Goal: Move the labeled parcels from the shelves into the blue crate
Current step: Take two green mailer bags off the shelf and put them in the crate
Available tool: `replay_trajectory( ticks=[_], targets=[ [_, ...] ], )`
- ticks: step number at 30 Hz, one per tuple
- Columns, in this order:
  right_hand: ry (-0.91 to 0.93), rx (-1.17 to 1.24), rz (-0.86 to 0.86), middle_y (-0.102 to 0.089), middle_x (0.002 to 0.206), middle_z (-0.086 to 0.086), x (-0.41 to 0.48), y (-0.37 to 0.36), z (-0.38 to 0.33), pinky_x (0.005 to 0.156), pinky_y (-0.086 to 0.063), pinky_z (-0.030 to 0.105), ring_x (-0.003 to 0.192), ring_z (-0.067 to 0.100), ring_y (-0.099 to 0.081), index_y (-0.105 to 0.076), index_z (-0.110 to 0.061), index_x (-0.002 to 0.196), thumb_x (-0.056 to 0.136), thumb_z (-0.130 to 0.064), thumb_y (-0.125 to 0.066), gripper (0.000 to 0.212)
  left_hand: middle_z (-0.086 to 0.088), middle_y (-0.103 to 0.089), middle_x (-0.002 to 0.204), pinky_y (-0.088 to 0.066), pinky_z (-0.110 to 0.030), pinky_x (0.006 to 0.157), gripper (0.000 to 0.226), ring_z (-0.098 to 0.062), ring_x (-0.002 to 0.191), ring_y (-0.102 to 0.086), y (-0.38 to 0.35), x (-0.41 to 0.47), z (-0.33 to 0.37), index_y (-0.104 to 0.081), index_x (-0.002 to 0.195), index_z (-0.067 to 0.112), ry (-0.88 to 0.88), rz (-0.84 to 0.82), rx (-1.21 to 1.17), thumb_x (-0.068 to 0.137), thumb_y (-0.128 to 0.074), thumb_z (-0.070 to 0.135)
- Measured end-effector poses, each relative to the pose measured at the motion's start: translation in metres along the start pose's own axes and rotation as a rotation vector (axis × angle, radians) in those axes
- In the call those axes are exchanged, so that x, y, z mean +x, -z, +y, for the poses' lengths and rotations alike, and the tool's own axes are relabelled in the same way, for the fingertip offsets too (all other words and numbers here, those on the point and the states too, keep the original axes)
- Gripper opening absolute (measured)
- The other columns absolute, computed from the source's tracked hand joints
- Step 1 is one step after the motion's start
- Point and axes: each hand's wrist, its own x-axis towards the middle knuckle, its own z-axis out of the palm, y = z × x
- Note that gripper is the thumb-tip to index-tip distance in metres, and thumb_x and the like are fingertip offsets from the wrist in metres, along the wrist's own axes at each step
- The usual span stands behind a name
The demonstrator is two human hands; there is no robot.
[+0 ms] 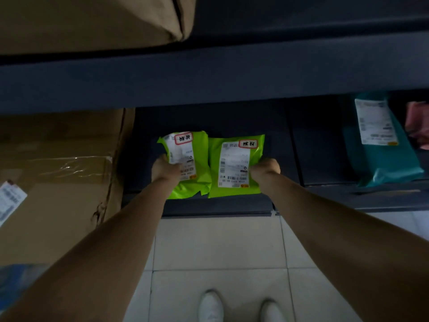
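Gripping two lime-green labeled parcels, left hand (163, 169) on the left parcel (185, 163), right hand (265, 169) on the right parcel (234, 166), both sitting near the shelf (218, 206) front edge.

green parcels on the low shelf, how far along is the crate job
Done: nothing can be confirmed; only a blue edge shows at lower left, contents hidden. In hand: the left hand grips the left green parcel and the right hand the right green parcel, both on the shelf. Left: these two, plus the teal parcel.
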Motion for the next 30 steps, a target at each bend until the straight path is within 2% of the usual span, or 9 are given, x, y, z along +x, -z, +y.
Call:
replay_trajectory(
  ticks=[2, 5, 8, 13, 16, 19, 23, 27, 30],
  targets=[
    [0.007, 0.093, 0.03, -0.061, 0.089, 0.011, -0.004, 0.005, 0.003, 0.058, -0.039, 0.025, 0.084, 0.026, -0.06, -0.054, -0.009, 0.086, 0.089, -0.005, -0.053, 0.005, -0.019, -0.065, 0.116, -0.051, -0.036, 0.078, 0.023, -0.034, 0.104, -0.063, 0.0, -0.01, 0.001, -0.059, 0.106, 0.002, 0.001, 0.001, -0.034, 0.087, -0.061, 0.015],
    [0.01, 0.186, 0.062, -0.064, 0.113, 0.016, -0.019, 0.022, 0.002, 0.07, -0.038, 0.025, 0.096, 0.029, -0.059, -0.059, -0.005, 0.109, 0.09, -0.004, -0.051, 0.021, -0.015, -0.065, 0.118, -0.046, -0.028, 0.074, 0.021, -0.031, 0.107, -0.063, 0.009, -0.034, 0.009, -0.06, 0.109, 0.005, -0.001, -0.007, -0.085, 0.089, -0.059, 0.011],
    [0.038, 0.201, 0.045, -0.063, 0.117, 0.014, -0.046, 0.045, 0.0, 0.073, -0.04, 0.026, 0.103, 0.03, -0.06, -0.058, -0.006, 0.117, 0.09, -0.007, -0.055, 0.027, -0.015, -0.065, 0.12, -0.046, -0.027, 0.073, 0.021, -0.03, 0.109, -0.063, 0.024, -0.063, 0.021, -0.059, 0.11, 0.004, -0.016, -0.003, -0.098, 0.089, -0.057, 0.01],
    [0.077, 0.202, 0.013, -0.062, 0.086, 0.011, -0.104, 0.084, 0.003, 0.069, -0.046, 0.031, 0.08, 0.023, -0.055, -0.057, -0.008, 0.084, 0.087, -0.007, -0.057, 0.004, -0.016, -0.064, 0.122, -0.045, -0.028, 0.074, 0.024, -0.031, 0.109, -0.063, 0.061, -0.128, 0.033, -0.059, 0.111, 0.003, -0.013, -0.001, -0.097, 0.088, -0.058, 0.008],
    [0.101, 0.191, -0.041, -0.055, 0.076, 0.008, -0.144, 0.103, 0.006, 0.072, -0.053, 0.038, 0.078, 0.024, -0.056, -0.047, -0.013, 0.067, 0.086, -0.005, -0.057, 0.023, -0.016, -0.065, 0.12, -0.045, -0.028, 0.073, 0.023, -0.031, 0.106, -0.063, 0.086, -0.168, 0.035, -0.059, 0.11, 0.002, -0.019, 0.005, -0.089, 0.088, -0.059, 0.008],
    [0.133, 0.195, -0.056, -0.053, 0.07, 0.005, -0.187, 0.121, 0.007, 0.064, -0.045, 0.03, 0.074, 0.022, -0.055, -0.045, -0.013, 0.065, 0.086, -0.002, -0.057, 0.026, -0.018, -0.066, 0.119, -0.046, -0.029, 0.075, 0.024, -0.032, 0.105, -0.064, 0.111, -0.203, 0.037, -0.059, 0.11, 0.002, -0.013, 0.014, -0.11, 0.087, -0.06, 0.008],
    [0.173, 0.245, -0.048, -0.058, 0.079, 0.01, -0.241, 0.143, 0.009, 0.064, -0.047, 0.032, 0.074, 0.022, -0.056, -0.048, -0.012, 0.068, 0.084, -0.001, -0.056, 0.021, -0.018, -0.064, 0.122, -0.045, -0.03, 0.08, 0.026, -0.033, 0.108, -0.063, 0.146, -0.245, 0.042, -0.058, 0.114, 0.002, -0.055, 0.016, -0.127, 0.088, -0.058, 0.007],
    [0.192, 0.324, -0.013, -0.069, 0.103, 0.02, -0.296, 0.163, 0.019, 0.084, -0.055, 0.044, 0.091, 0.029, -0.067, -0.056, -0.01, 0.083, 0.085, -0.002, -0.058, 0.008, -0.018, -0.064, 0.122, -0.048, -0.035, 0.088, 0.026, -0.033, 0.109, -0.063, 0.181, -0.285, 0.044, -0.058, 0.113, 0.002, -0.142, 0.017, -0.137, 0.088, -0.059, 0.006],
    [0.208, 0.378, 0.008, -0.068, 0.109, 0.02, -0.34, 0.174, 0.029, 0.089, -0.055, 0.047, 0.099, 0.032, -0.067, -0.053, -0.011, 0.075, 0.086, -0.002, -0.059, 0.016, -0.017, -0.064, 0.122, -0.049, -0.035, 0.089, 0.026, -0.031, 0.108, -0.063, 0.207, -0.317, 0.04, -0.059, 0.113, 0.002, -0.207, 0.0, -0.141, 0.087, -0.059, 0.004]
  ],
)
